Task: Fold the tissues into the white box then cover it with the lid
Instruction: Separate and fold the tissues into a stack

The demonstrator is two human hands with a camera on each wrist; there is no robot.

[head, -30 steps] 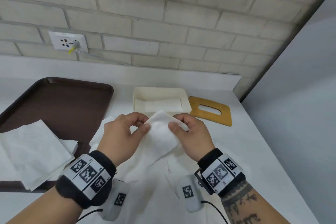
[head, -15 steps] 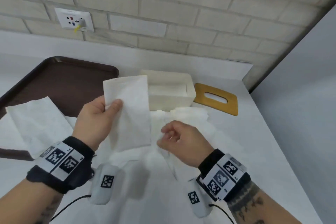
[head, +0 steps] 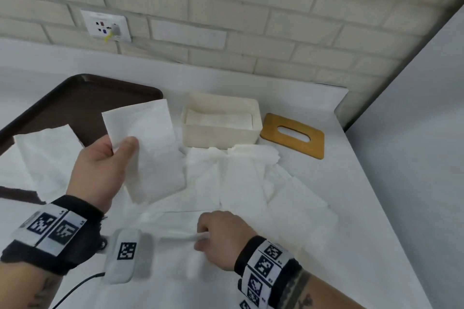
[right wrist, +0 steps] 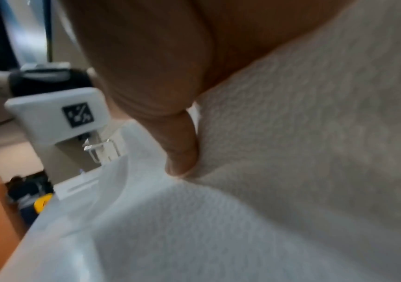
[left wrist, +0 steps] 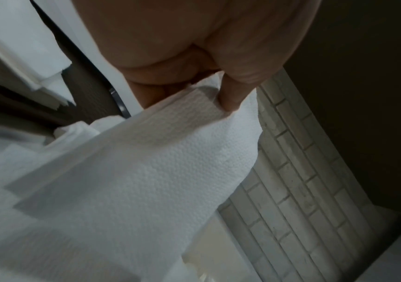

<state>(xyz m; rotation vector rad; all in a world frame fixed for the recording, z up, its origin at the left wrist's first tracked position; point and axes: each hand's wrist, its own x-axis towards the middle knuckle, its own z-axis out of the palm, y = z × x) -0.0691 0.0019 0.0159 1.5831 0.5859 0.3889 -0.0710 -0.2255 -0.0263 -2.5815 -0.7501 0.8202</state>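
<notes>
My left hand (head: 108, 158) pinches a folded white tissue (head: 148, 153) by its left edge and holds it upright in the air, left of the white box (head: 221, 133). In the left wrist view the thumb presses the folded tissue (left wrist: 160, 156). The box is uncovered and has flat tissues inside. Its wooden lid (head: 292, 134) with a slot lies flat on the table right of the box. Low and near me, my right hand (head: 216, 238) pinches the edge of a loose tissue (head: 175, 236) from the spread pile (head: 251, 183); the right wrist view shows its thumb on the loose tissue (right wrist: 291, 152).
A dark brown tray (head: 75, 105) sits at the left with unfolded tissues (head: 50, 158) hanging over its edge. A brick wall with a socket (head: 106, 25) runs behind the table. The table's right edge (head: 376, 183) drops beside a grey wall.
Both hands first held one tissue together. The left hand then lifted the folded tissue up and left, while the right let go, dropped toward me and pinched a loose tissue from the pile.
</notes>
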